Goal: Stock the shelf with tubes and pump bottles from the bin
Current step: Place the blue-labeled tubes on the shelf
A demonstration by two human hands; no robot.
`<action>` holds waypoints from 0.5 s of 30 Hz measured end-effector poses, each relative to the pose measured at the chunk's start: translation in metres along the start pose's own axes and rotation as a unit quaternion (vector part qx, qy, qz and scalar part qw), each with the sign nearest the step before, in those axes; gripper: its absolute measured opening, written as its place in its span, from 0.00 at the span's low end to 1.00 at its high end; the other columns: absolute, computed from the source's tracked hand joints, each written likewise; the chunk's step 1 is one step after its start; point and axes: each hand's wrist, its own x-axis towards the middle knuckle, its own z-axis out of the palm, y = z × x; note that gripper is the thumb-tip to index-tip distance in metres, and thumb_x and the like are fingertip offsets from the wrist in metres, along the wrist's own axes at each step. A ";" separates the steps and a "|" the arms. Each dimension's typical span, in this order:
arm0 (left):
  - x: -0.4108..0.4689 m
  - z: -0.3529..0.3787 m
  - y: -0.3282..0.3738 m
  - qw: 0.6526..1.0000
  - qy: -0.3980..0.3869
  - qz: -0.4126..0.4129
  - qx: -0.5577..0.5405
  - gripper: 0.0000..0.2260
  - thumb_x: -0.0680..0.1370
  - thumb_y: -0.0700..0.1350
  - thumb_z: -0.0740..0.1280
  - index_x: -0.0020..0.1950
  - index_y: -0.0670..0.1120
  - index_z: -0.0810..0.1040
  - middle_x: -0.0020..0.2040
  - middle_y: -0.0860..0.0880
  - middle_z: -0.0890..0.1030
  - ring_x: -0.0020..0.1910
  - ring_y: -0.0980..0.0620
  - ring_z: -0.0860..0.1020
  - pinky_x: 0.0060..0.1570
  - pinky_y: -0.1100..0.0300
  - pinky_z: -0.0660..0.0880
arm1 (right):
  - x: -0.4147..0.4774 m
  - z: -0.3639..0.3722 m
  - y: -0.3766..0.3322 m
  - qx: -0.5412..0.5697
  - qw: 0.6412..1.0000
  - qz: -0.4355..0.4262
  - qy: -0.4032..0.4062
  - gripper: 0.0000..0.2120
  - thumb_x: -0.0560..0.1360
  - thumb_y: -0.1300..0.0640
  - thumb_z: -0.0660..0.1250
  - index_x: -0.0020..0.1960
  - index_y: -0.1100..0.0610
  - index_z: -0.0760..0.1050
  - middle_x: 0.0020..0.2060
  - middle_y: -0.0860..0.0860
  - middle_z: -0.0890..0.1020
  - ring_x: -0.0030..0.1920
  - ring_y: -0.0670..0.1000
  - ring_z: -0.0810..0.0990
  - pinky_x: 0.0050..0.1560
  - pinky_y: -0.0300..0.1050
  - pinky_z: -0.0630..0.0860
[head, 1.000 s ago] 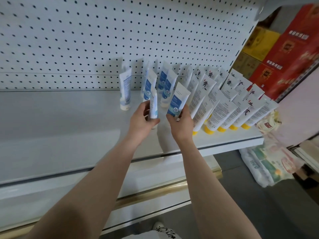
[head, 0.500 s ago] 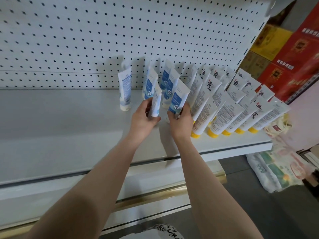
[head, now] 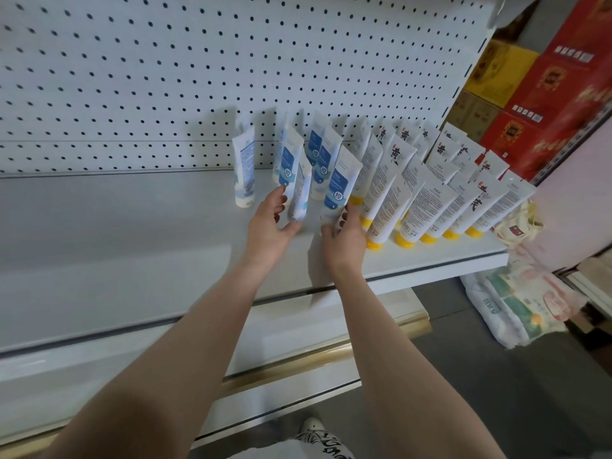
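Two soft plastic tubes are being stood up just left of the block of white squeeze tubes with yellow caps (head: 414, 210) that leans in rows on the white metal shelf (head: 132, 246). The left hand (head: 270, 226) pinches the slim white-and-blue plastic tube (head: 302, 190) at its lower end, thumb at the base and fingers (head: 280, 198) curled behind it. Of the two tubes, this one is the further from the yellow-capped block. The right hand (head: 346, 235) has its fingers (head: 351, 215) wrapped round the cap end of the white tube with a blue label (head: 342, 180), which tilts toward the nearest tube of the block. Such tubes look light and easy to lift, but the body will likely give under a squeeze and the glossy skin may slip. The firm cap and the shoulder just above it therefore seem the best place to hold, as both hands do. The flat crimped top looks stiff yet thin, better for steering than for carrying. Standing on a small round cap, each tube is probably tippy, and a nudge could topple its neighbours into the block. Further left of the block, one more white-and-blue tube (head: 244, 173) stands alone.
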 end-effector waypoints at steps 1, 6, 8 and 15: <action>-0.004 -0.003 0.001 1.000 0.001 -0.004 -0.010 0.32 0.72 0.39 0.74 0.73 0.49 0.67 0.60 0.53 0.75 0.58 0.55 0.74 0.62 0.65 0.68 | -0.004 -0.001 -0.001 -0.003 1.000 0.007 0.003 0.27 0.74 0.64 0.64 0.72 0.55 0.64 0.63 0.56 0.76 0.61 0.58 0.76 0.58 0.54 0.76; -0.025 -0.023 0.005 1.000 -0.008 -0.003 -0.011 0.28 0.74 0.37 0.71 0.72 0.47 0.68 0.62 0.49 0.76 0.60 0.54 0.74 0.64 0.62 0.69 | -0.029 -0.005 -0.011 -0.006 0.999 0.049 -0.004 0.28 0.77 0.63 0.65 0.74 0.56 0.62 0.70 0.54 0.71 0.65 0.55 0.73 0.64 0.53 0.72; -0.034 -0.033 0.005 1.000 -0.006 0.002 -0.016 0.25 0.74 0.36 0.70 0.70 0.48 0.70 0.61 0.48 0.77 0.59 0.55 0.75 0.64 0.62 0.71 | -0.042 -0.005 -0.017 -0.009 0.999 0.051 -0.004 0.27 0.77 0.62 0.64 0.75 0.55 0.62 0.69 0.53 0.71 0.65 0.54 0.73 0.65 0.52 0.72; -0.074 -0.066 0.008 0.999 -0.017 0.012 -0.026 0.21 0.75 0.34 0.68 0.67 0.47 0.74 0.55 0.52 0.79 0.56 0.58 0.76 0.58 0.73 0.70 | -0.097 0.001 -0.038 -0.010 1.000 0.025 -0.001 0.24 0.78 0.60 0.64 0.73 0.57 0.64 0.64 0.55 0.74 0.63 0.52 0.74 0.64 0.49 0.71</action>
